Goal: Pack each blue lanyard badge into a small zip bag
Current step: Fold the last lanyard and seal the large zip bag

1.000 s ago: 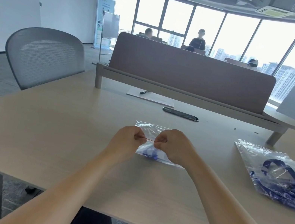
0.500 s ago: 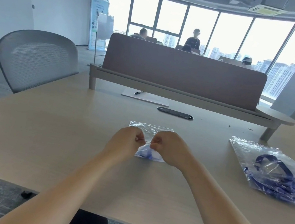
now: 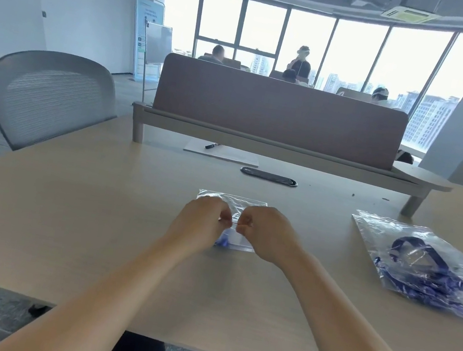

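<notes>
A small clear zip bag [image 3: 244, 207] lies on the wooden table [image 3: 93, 213] in front of me. Both hands are curled over it and pinch its zip strip side by side: my left hand [image 3: 200, 219] on the left, my right hand [image 3: 266, 231] on the right, fingertips nearly touching. A bit of blue lanyard [image 3: 223, 240] shows inside the bag below my left hand; the rest is hidden by my hands. To the right lies a large clear bag [image 3: 375, 231] holding several blue lanyard badges [image 3: 423, 271].
A grey mesh chair [image 3: 46, 96] stands at the table's left. A padded desk divider [image 3: 278, 112] crosses the back, with a paper sheet and pen [image 3: 210, 146] and a black cable grommet [image 3: 268, 176] before it. People are by the far windows.
My hands stay pinched on the bag's zip strip and have drawn closer together. The camera has tilted up a little.
</notes>
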